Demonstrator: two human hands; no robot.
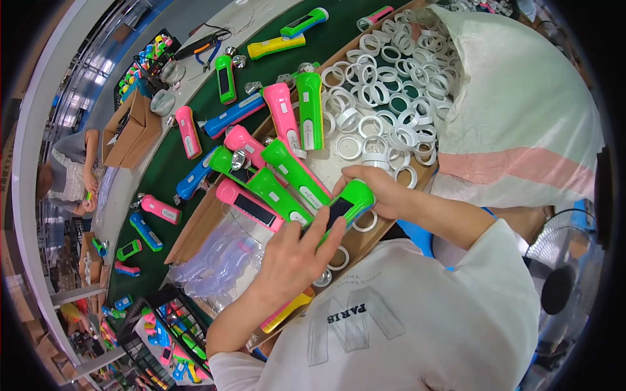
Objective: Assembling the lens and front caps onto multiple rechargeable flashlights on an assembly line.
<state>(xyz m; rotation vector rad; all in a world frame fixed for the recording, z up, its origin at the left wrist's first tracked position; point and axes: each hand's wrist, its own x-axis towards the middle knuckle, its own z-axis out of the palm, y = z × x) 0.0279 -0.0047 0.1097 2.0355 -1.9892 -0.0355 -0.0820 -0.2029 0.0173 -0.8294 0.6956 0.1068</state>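
Close in front of my body, both hands hold one green flashlight (358, 193) that has a dark panel on its side. My left hand (295, 257) grips it from the near left, fingers over the panel. My right hand (376, 188) wraps its wide head end from the right; part of its grip is hidden. Just beyond lie several more flashlights in a shallow cardboard tray (195, 236), among them a green flashlight (295, 171), a pink flashlight (250, 204) and an upright-lying green flashlight (310, 111). White plastic rings (372, 127) are heaped at the tray's right side.
A green belt (176, 218) carries scattered pink, blue and green flashlights. Clear plastic pieces (218, 257) lie at the tray's left end. A white woven sack (521, 98) stands right, near a fan (561, 274). Black crates (171, 319) hold flashlights. Another person (68, 166) works far left.
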